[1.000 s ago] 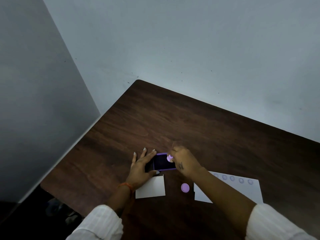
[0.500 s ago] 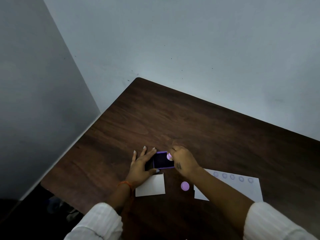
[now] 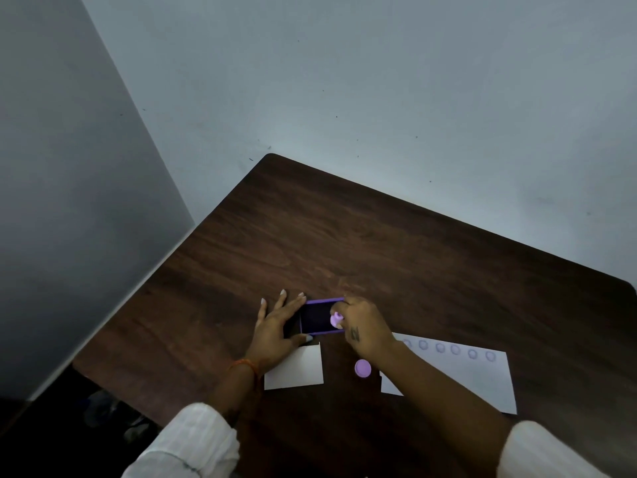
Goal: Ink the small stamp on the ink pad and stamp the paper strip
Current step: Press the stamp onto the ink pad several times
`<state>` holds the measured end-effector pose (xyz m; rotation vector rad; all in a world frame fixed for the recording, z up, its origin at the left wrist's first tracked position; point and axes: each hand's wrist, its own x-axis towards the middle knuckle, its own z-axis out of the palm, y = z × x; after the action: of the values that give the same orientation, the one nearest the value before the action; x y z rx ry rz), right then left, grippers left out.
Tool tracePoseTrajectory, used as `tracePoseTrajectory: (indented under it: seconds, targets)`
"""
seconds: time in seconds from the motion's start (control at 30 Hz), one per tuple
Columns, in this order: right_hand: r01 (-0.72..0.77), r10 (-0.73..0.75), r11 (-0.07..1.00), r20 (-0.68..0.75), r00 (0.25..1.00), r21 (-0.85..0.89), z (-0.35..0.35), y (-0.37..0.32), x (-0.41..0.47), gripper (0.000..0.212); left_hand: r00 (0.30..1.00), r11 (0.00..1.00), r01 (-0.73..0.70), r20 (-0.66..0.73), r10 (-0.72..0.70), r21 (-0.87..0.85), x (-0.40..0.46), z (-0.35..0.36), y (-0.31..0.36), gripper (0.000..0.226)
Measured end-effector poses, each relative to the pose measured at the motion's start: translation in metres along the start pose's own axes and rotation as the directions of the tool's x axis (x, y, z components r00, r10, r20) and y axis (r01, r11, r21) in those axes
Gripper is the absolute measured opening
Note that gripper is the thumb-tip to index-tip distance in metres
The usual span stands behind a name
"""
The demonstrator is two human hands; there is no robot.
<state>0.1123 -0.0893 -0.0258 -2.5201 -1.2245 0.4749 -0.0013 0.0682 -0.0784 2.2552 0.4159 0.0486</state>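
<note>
- A pale grey wall (image 3: pixel 379 98) fills the upper part of the view, and a second, darker wall (image 3: pixel 69 201) meets it at the left in a corner.
- A dark brown wooden counter (image 3: pixel 379 243) stands in this corner; its far corner is rounded.
- A white paper strip (image 3: pixel 482 377) lies flat on the counter at the right. It has a row of round purple marks along its far edge. The right forearm crosses its left part.
- A smaller white card (image 3: pixel 296 369) lies on the counter at the left, near the paper strip but apart from it.
- The left hand (image 3: pixel 275 329) lies flat with the fingers spread. Its thumb and index finger touch the left side of the ink pad, so this grip is wide and only steadies the pad. An orange thread (image 3: pixel 246 365) is around the wrist.
- The right hand (image 3: pixel 362 326) is at the right side of the ink pad. Its grip is narrow and holds the small stamp between the fingertips.
- The ink pad (image 3: pixel 315 319) has a purple frame and a dark middle. It sits just beyond the white card.
- A round purple cap (image 3: pixel 362 368) lies on the counter between the card and the paper strip.
- The small stamp (image 3: pixel 336 319) is pale purple. It is over the right part of the ink pad; I cannot tell if it touches the dark surface.
</note>
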Motion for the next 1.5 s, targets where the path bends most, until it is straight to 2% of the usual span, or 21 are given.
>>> tracePoseTrajectory:
  seconds: [0.07, 0.17, 0.23, 0.33, 0.47, 0.63, 0.7, 0.83, 1.0, 1.17, 1.27, 1.4, 1.5]
  targets:
    - [0.009, -0.009, 1.0, 0.005, 1.0, -0.004, -0.001, 0.002, 0.0, 0.02, 1.0, 1.0, -0.002, 0.001, 0.002, 0.001, 0.0, 0.0, 0.0, 0.078]
    - [0.102, -0.092, 0.986, 0.073, 0.993, -0.135, -0.002, 0.003, -0.002, 0.026, 1.0, 1.0, -0.004, 0.006, 0.004, -0.002, 0.0, 0.0, -0.001, 0.079]
    - [0.116, -0.109, 0.983, 0.061, 0.992, -0.143, 0.001, 0.002, -0.004, 0.027, 1.0, 1.0, -0.008, 0.002, 0.008, -0.01, 0.0, 0.0, 0.0, 0.079]
    - [0.041, -0.042, 0.999, -0.014, 0.999, -0.033, -0.005, -0.002, -0.004, 0.021, 1.0, 1.0, -0.003, 0.002, 0.003, -0.003, 0.0, 0.0, 0.0, 0.078]
    - [-0.042, 0.042, 0.992, 0.002, 0.999, 0.121, -0.026, -0.004, 0.009, 0.022, 1.0, 1.0, -0.002, 0.01, 0.002, -0.009, 0.0, -0.002, 0.002, 0.077]
    - [0.001, 0.004, 0.996, 0.062, 0.998, -0.087, -0.014, -0.007, 0.012, 0.026, 1.0, 1.0, -0.006, 0.0, 0.006, 0.008, 0.0, -0.001, 0.001, 0.077]
    - [0.005, 0.002, 0.995, 0.067, 0.998, -0.102, -0.012, -0.005, 0.013, 0.025, 1.0, 1.0, -0.009, -0.003, 0.009, 0.013, 0.0, -0.001, 0.0, 0.077]
    - [-0.008, 0.007, 0.999, -0.018, 1.0, -0.043, -0.014, -0.001, 0.016, 0.021, 1.0, 1.0, -0.005, -0.003, 0.005, 0.01, -0.001, 0.0, 0.0, 0.078]
    - [0.122, -0.105, 0.98, 0.114, 0.988, -0.16, -0.02, 0.001, 0.02, 0.025, 1.0, 1.0, -0.01, 0.001, 0.01, 0.013, 0.0, 0.0, -0.001, 0.078]
    - [0.046, -0.035, 0.974, 0.053, 0.998, -0.224, -0.011, -0.01, 0.014, 0.03, 1.0, 1.0, -0.021, -0.008, 0.021, 0.017, 0.0, 0.0, -0.001, 0.077]
    - [0.111, -0.092, 0.957, 0.082, 0.992, -0.269, -0.012, -0.006, 0.015, 0.031, 1.0, 1.0, -0.02, -0.01, 0.021, 0.011, -0.001, 0.0, 0.0, 0.077]
    - [0.022, -0.019, 0.982, 0.018, 1.0, -0.185, -0.012, -0.011, 0.011, 0.032, 1.0, 1.0, -0.011, -0.011, 0.011, 0.004, -0.001, -0.001, 0.003, 0.077]
    - [-0.031, 0.03, 0.996, -0.016, 0.999, -0.078, -0.014, -0.016, 0.011, 0.02, 1.0, 1.0, -0.004, -0.006, 0.004, -0.003, -0.001, -0.002, 0.004, 0.077]
